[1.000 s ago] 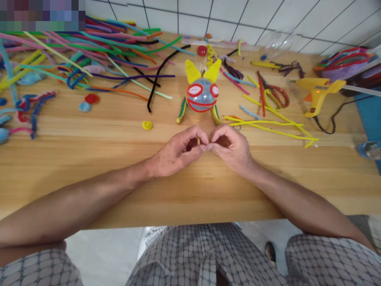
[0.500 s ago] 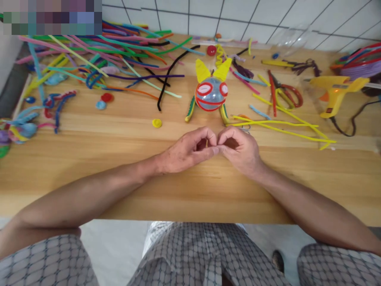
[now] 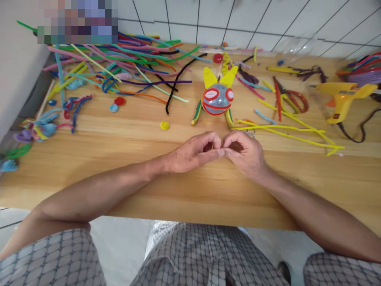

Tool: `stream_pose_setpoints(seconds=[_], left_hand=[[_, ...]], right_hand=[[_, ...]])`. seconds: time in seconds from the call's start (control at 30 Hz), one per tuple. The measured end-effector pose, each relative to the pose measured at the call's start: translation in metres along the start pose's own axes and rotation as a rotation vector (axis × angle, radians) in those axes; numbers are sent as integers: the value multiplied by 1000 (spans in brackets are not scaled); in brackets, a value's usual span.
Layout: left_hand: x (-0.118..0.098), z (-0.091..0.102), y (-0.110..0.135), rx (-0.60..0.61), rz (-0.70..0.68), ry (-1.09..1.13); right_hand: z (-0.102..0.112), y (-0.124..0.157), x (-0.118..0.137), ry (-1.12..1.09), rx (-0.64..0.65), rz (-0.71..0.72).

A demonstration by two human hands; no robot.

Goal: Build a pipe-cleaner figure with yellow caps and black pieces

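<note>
My left hand (image 3: 193, 153) and my right hand (image 3: 245, 153) rest on the wooden table (image 3: 119, 159), near its front edge. Their curled fingers and thumbs meet tip to tip. I see nothing between the fingers, and the palms are hidden. Just beyond the hands stands a craft figure (image 3: 217, 99): a clear blue ball with red-rimmed eyes, a red mouth, yellow ears and striped pipe-cleaner legs. It is a short way from both hands and untouched.
A heap of coloured pipe cleaners (image 3: 119, 59) covers the back left. Long yellow pipe cleaners (image 3: 282, 129) lie to the right of the figure, with red-handled scissors (image 3: 290, 99) and a corded yellow glue gun (image 3: 342, 97) behind. A yellow cap (image 3: 164, 126) and a red cap (image 3: 120, 101) lie loose.
The view has swung to the left and shows more of the table's left end. The hands stay joined at the fingertips in the same place on the table.
</note>
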State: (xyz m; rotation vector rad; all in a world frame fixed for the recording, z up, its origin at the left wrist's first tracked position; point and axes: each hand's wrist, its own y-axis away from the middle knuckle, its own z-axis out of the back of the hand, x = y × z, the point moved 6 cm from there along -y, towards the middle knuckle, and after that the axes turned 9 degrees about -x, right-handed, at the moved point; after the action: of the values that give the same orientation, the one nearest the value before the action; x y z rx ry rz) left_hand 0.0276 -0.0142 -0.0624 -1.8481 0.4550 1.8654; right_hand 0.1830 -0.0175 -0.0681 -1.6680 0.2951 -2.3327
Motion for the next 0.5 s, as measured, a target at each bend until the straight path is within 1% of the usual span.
stream_pose_setpoints(seconds=[0.07, 0.13, 0.27, 0.37, 0.5], left_hand=[[3, 4, -1, -66, -17, 26], [8, 10, -2, -164, -26, 49], [16, 19, -2, -334, -4, 59], [17, 22, 0, -403, -7, 18], [15, 25, 1, -470, -70, -3]], right_hand=[[1, -1, -1, 1, -32, -25], [3, -1, -2, 7, -68, -41], [8, 0, -2, -27, -125, -27], [10, 1, -5, -86, -156, -55], [10, -2, -8, -144, -184, -94]])
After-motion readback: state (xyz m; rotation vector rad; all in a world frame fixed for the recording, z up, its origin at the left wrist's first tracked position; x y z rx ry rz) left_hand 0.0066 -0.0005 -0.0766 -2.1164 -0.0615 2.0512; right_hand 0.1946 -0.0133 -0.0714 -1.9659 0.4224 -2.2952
